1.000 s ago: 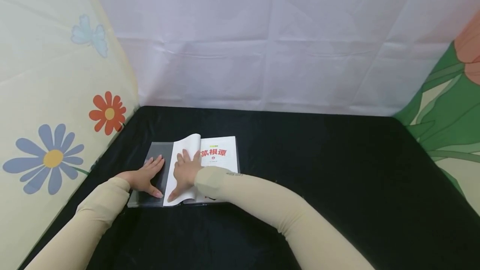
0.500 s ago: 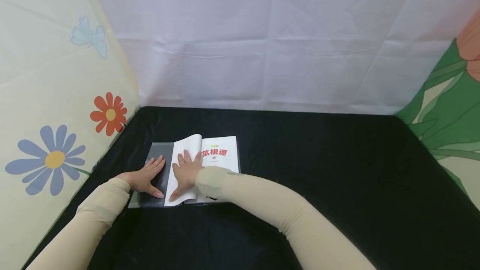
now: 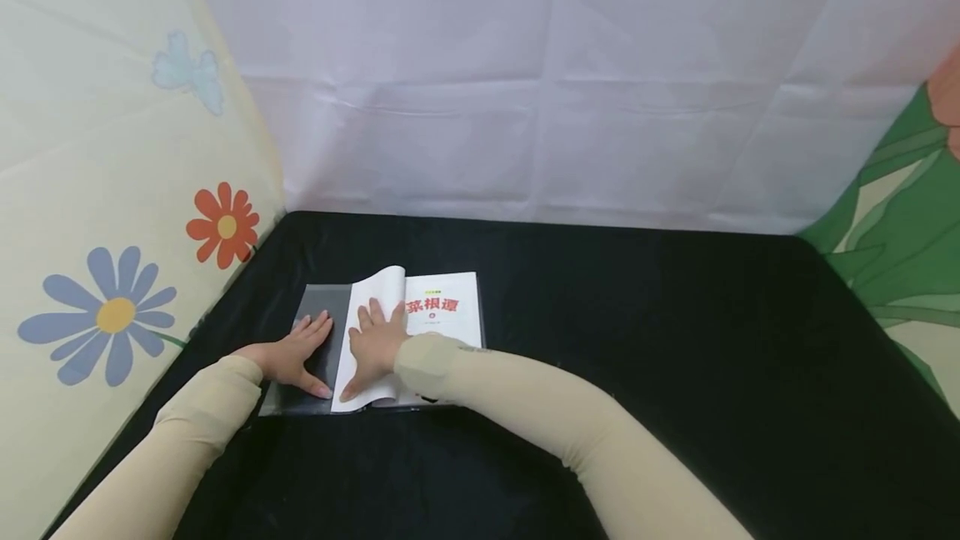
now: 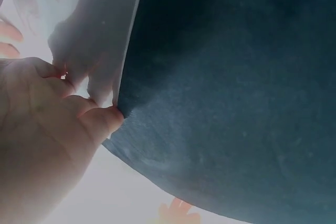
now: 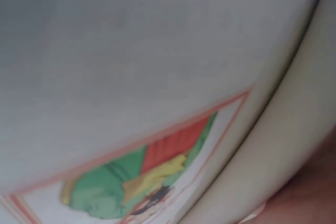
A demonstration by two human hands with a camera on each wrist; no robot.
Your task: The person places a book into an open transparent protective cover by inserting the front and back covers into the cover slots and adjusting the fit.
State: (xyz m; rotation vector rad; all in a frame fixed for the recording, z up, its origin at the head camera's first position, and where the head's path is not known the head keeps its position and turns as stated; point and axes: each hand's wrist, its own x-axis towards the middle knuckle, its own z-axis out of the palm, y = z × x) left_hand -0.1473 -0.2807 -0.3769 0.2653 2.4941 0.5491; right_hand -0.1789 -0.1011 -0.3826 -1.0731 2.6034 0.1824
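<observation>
An open book (image 3: 461, 290) lies on the black table, its right page bearing red title characters. A clear plastic cover (image 3: 327, 297) spreads flat on its left, partly under a white leaf (image 3: 384, 283) that curves up at the spine. My left hand (image 3: 291, 359) rests on the plastic with fingers spread; in the left wrist view its fingertips touch the sheet (image 4: 100, 14) near its edge. Fingers apart, my right hand (image 3: 375, 350) presses on the white leaf. The right wrist view shows a coloured picture (image 5: 157, 169) on the page, beside the bulging leaf (image 5: 283, 119).
Black cloth (image 3: 637, 340) covers the table and extends far to the right of the book. A white curtain (image 3: 525, 90) hangs behind. Flower-printed cloths stand at the left (image 3: 97, 173) and right (image 3: 907, 223).
</observation>
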